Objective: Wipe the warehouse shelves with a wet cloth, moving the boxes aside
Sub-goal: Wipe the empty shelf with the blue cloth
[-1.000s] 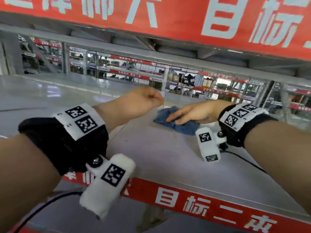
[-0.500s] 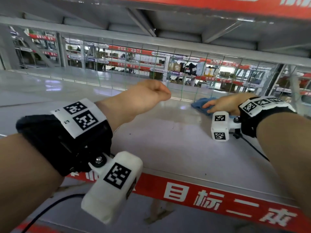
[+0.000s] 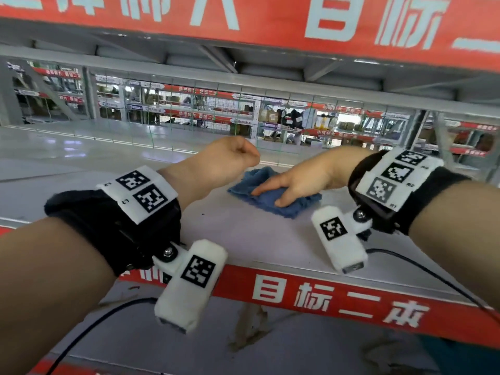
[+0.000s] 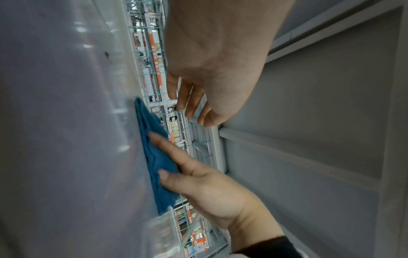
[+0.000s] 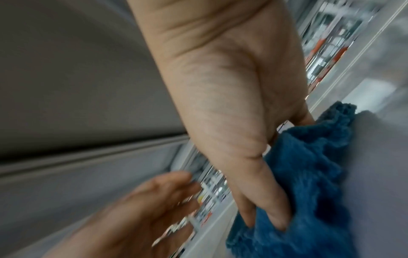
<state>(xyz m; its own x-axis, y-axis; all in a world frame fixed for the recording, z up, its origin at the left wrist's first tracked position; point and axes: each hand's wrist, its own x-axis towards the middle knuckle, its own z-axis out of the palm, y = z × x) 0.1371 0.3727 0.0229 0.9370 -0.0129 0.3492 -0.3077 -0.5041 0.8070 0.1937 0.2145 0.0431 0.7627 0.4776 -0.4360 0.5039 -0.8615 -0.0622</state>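
A crumpled blue cloth (image 3: 273, 197) lies on the grey shelf (image 3: 243, 239), toward its back. My right hand (image 3: 270, 194) lies flat on top of it, fingers straight and pressing down; the right wrist view shows those fingertips (image 5: 262, 214) sunk into the cloth (image 5: 313, 183). My left hand (image 3: 238, 155) hovers just left of the cloth, above the shelf, holding nothing. In the left wrist view its fingers (image 4: 190, 108) hang loosely curled in the air, above the cloth (image 4: 152, 150). No boxes are in view on this shelf.
A red front beam with white characters (image 3: 324, 301) edges the shelf. Green wire mesh (image 3: 216, 123) closes off its back. Another red beam (image 3: 243, 17) and the shelf above hang close overhead. More racks stand beyond the mesh.
My right hand slid the cloth out to the back right of the shelf, then back toward the middle near my left hand. The left hand stayed raised in place.
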